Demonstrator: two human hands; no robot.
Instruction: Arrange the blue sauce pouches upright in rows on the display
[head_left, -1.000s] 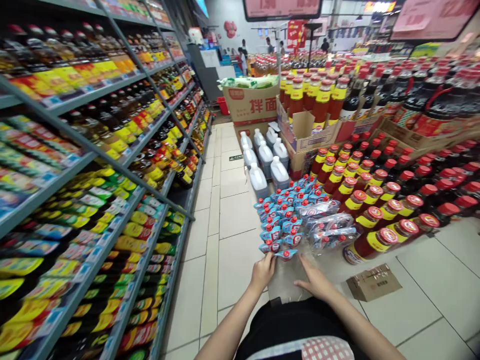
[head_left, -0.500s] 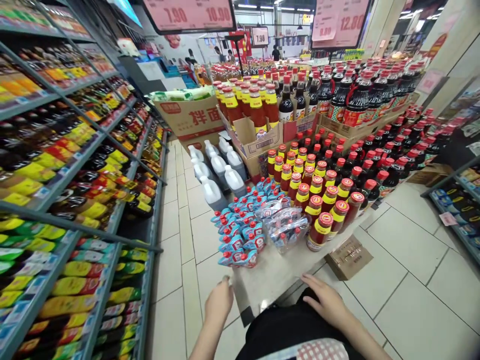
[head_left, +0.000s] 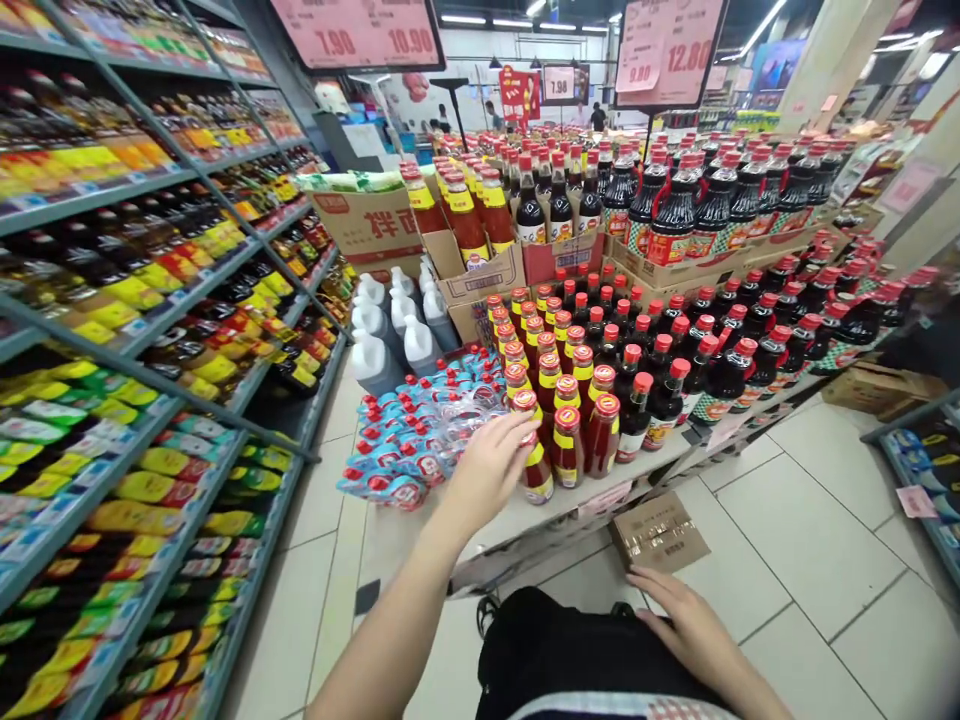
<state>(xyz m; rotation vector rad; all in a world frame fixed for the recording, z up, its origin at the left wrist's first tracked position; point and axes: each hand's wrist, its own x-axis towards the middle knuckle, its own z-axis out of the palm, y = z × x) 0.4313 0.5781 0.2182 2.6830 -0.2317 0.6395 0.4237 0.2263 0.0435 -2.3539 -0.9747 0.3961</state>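
Observation:
My left hand [head_left: 489, 468] reaches over the display's front edge, fingers stretched out across the neck of a red-brown sauce bottle [head_left: 538, 478] in the front row. Its red cap is partly behind the fingers, and I cannot see whether the thumb grips it. More red-capped sauce bottles [head_left: 568, 450] with yellow neck labels stand close together beside and behind it. Just left of my hand lie clear plastic-wrapped packs [head_left: 469, 415] and small blue pouches [head_left: 390, 490] with red caps. Low on the right, my right hand [head_left: 686, 625] is open beside my dark clothing, holding nothing.
Dark sauce bottles [head_left: 666, 390] fill the display to the right. White-topped jugs [head_left: 375, 362] and a carton [head_left: 367, 225] stand at the back left. A cardboard box [head_left: 660, 532] sits on the floor. Stocked shelves [head_left: 172, 400] line the left; price signs [head_left: 360, 35] hang above.
My left hand has moved up and right from below the pouches to a front sauce bottle. The view has shifted, with the pouches and jugs now farther left. My right hand stays low.

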